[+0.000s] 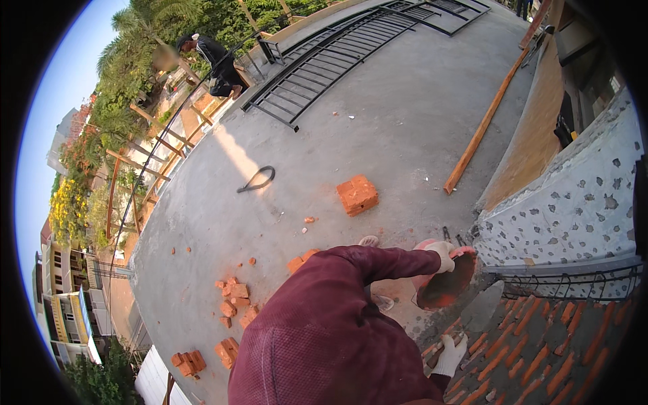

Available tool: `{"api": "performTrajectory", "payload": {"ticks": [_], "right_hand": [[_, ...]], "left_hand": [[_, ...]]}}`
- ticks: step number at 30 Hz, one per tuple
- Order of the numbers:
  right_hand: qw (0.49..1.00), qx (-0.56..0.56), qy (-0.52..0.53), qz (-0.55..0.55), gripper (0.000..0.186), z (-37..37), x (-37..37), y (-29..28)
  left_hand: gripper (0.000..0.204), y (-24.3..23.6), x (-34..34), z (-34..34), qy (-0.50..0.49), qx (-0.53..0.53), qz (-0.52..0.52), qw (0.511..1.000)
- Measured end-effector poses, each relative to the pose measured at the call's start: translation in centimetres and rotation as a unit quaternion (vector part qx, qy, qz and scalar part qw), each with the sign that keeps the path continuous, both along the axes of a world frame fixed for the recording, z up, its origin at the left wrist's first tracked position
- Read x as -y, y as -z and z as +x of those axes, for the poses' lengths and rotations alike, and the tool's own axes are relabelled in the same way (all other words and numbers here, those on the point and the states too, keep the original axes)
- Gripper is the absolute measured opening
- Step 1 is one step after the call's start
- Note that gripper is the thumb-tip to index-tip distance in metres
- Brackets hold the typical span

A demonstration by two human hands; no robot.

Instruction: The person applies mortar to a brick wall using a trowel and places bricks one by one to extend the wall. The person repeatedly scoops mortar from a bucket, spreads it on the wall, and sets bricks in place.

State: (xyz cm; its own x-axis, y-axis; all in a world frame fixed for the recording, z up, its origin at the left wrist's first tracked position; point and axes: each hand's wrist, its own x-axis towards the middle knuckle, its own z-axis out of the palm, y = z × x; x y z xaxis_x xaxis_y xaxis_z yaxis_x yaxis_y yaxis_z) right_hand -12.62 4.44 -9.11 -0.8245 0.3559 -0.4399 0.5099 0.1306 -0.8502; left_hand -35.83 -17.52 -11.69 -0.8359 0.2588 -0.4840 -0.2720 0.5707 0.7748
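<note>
My left hand (442, 255), in a white glove on a maroon sleeve, grips the rim of a red bowl (444, 285) tilted on its side. My right hand (451, 354), also gloved, holds the handle of a grey trowel (483, 307) whose blade lies just right of the bowl. Both hands are above a brick surface with mortar joints (540, 344) at the lower right. What is inside the bowl cannot be made out.
A grey wall dabbed with mortar (574, 202) rises on the right. On the concrete roof lie a brick stack (357, 194), broken bricks (233, 304), a long wooden plank (482, 128), a black loop (256, 179) and black metal railings (331, 61). Another person (216, 64) bends at the far edge.
</note>
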Motion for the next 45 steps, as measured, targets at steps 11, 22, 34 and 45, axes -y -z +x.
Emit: {"api": "performTrajectory", "payload": {"ticks": [11, 22, 34, 45], "right_hand": [[0.995, -0.028, -0.030, -0.089, 0.044, -5.9, 15.3, 5.4], [0.985, 0.011, 0.012, -0.174, 0.025, -6.6, 15.3, 6.9], [0.972, 0.144, -0.165, -0.085, 0.018, -16.2, 5.3, 19.2], [0.960, 0.245, -0.099, -0.090, 0.027, -14.0, -0.8, 40.2]], "left_hand": [[0.046, 4.8, 5.6, 3.1, -0.105, 0.119, 0.017, 0.987], [0.064, 14.7, 3.6, 3.0, -0.189, 0.164, 0.236, 0.939], [0.091, 20.6, 18.1, 4.4, 0.006, 0.167, -0.109, 0.980], [0.090, 5.3, 68.2, 4.6, -0.465, 0.240, -0.557, 0.645]]}}
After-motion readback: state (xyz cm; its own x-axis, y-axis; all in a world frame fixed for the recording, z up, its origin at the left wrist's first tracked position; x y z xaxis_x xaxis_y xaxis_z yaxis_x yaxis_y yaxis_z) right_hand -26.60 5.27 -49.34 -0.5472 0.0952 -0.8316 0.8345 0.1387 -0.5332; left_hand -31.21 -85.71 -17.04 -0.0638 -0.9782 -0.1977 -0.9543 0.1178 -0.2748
